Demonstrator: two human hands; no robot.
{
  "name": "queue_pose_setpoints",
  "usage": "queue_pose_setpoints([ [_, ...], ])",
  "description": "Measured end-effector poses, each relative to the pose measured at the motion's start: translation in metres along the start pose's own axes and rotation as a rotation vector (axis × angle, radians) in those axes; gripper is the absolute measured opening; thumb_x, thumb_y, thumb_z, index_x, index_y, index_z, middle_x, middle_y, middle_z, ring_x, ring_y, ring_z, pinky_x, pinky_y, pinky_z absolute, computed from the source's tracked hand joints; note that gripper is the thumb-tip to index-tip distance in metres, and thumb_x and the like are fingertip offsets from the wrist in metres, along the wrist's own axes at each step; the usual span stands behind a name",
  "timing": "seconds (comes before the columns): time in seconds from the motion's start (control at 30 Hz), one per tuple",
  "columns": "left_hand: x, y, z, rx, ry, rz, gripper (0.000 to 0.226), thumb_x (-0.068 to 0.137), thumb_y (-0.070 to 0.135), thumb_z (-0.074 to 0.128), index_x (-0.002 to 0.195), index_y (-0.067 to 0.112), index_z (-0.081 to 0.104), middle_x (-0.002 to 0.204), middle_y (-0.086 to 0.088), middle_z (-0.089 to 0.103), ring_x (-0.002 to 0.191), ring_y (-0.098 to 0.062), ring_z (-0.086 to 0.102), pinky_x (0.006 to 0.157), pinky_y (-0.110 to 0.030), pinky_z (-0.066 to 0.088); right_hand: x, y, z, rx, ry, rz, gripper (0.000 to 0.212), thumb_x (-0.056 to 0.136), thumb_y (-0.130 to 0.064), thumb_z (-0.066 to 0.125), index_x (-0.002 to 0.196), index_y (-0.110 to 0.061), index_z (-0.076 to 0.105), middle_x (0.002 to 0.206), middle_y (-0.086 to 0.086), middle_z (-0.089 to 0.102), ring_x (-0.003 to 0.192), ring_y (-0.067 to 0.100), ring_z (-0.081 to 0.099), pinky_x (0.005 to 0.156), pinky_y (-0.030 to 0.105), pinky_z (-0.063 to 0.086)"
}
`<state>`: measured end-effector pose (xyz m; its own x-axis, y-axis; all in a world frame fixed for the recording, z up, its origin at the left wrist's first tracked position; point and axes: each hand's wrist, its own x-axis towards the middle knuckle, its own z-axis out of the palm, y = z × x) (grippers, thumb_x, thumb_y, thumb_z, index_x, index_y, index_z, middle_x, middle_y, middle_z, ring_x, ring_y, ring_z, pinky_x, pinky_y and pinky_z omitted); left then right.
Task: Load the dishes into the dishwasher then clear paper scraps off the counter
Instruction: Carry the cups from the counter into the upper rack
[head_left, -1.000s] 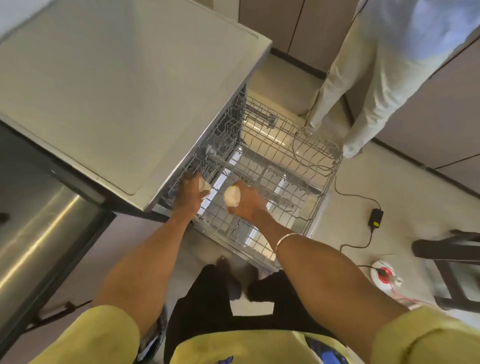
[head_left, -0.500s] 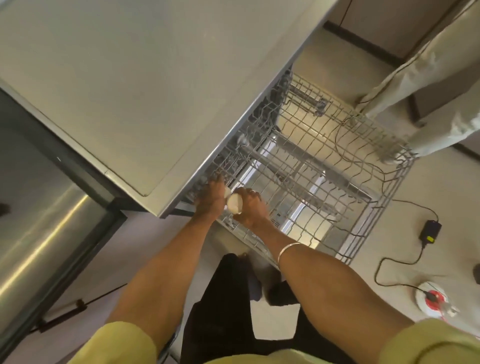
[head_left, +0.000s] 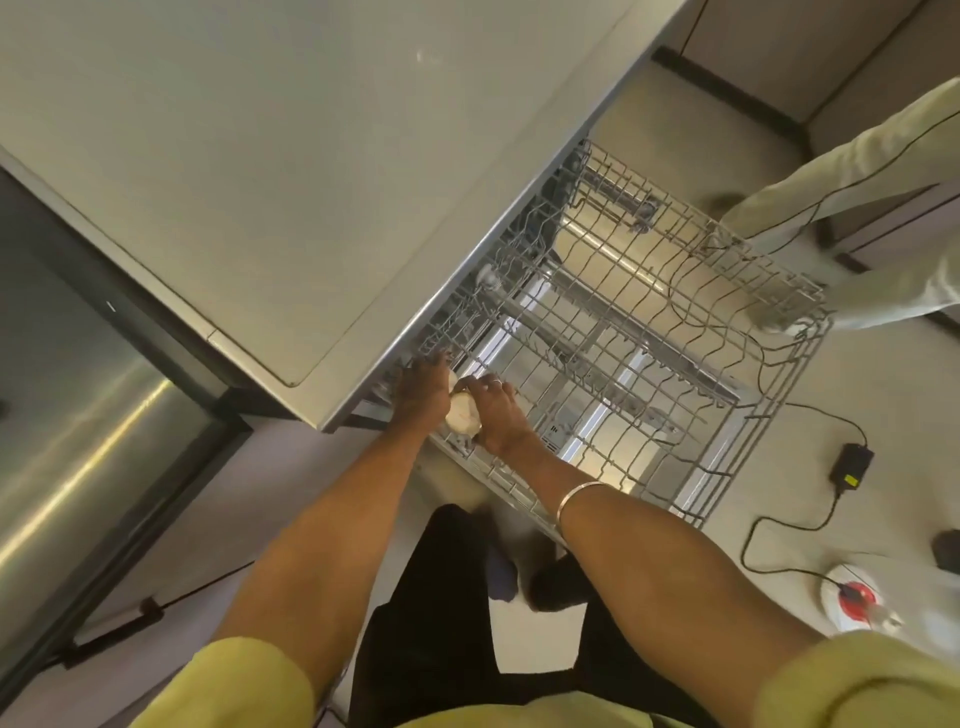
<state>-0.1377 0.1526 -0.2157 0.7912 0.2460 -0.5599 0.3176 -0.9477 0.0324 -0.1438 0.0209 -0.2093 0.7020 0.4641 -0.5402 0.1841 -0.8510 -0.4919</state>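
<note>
The grey wire dishwasher rack (head_left: 769, 431) is pulled out over the floor and holds no dishes that I can see. At its near left corner my two hands meet. My right hand (head_left: 496, 415) grips a small cream cup (head_left: 464, 414) low in the rack. My left hand (head_left: 423, 391) is curled beside it under the counter edge, and a sliver of a second white cup (head_left: 453, 380) shows at its fingers. A bangle sits on my right wrist.
The pale counter top (head_left: 260, 156) overhangs the rack's left side. A steel appliance front (head_left: 78, 426) stands at the left. Another person's legs (head_left: 857, 197) are beyond the rack. A black adapter (head_left: 852, 462), its cable and a white-and-red disc (head_left: 852, 603) lie on the floor at right.
Both hands have come together and sunk toward the rack's near left corner. The cream cup in my right hand has gone down between them. The view has shifted closer.
</note>
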Motion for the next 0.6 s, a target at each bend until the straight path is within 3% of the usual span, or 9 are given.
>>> queue_pose_setpoints([
  [0.13,0.003,-0.005,-0.012,-0.043,-0.176,-0.008,0.082,0.089,0.014,0.067,0.154,0.018,0.016,0.140,-0.022,0.044,0.126,-0.038,0.048,0.097,-0.047,0.044,-0.001,0.001,-0.004,0.015,0.013,-0.017,0.069,0.078,-0.001,0.072,0.138,-0.023,0.046,0.138,0.012,0.048,0.131,0.034,0.037,0.106,0.048,0.042],
  [0.23,0.002,-0.005,-0.020,-0.090,-0.256,-0.036,0.091,0.089,0.012,0.066,0.157,0.023,0.006,0.150,-0.021,0.033,0.133,-0.042,0.039,0.103,-0.051,0.040,-0.004,0.000,-0.005,0.019,0.013,0.000,0.073,0.079,0.003,0.069,0.142,-0.022,0.042,0.137,0.011,0.051,0.131,0.033,0.039,0.103,0.046,0.045],
  [0.37,-0.008,-0.004,-0.020,-0.165,-0.132,-0.027,0.090,0.086,0.017,0.072,0.155,0.025,0.015,0.149,-0.020,0.030,0.134,-0.039,0.038,0.105,-0.050,0.038,-0.017,-0.002,-0.013,0.000,0.029,0.060,0.089,0.079,0.009,0.066,0.152,-0.022,0.025,0.142,0.016,0.047,0.134,0.034,0.040,0.102,0.045,0.047],
  [0.6,-0.061,0.005,-0.045,-0.238,0.020,-0.004,0.082,0.084,0.007,0.069,0.152,0.015,0.024,0.151,-0.017,0.034,0.137,-0.035,0.035,0.110,-0.045,0.033,-0.063,-0.017,-0.059,-0.022,0.089,0.084,0.084,0.079,0.013,0.062,0.151,-0.015,0.030,0.144,0.015,0.047,0.131,0.035,0.042,0.097,0.048,0.051],
])
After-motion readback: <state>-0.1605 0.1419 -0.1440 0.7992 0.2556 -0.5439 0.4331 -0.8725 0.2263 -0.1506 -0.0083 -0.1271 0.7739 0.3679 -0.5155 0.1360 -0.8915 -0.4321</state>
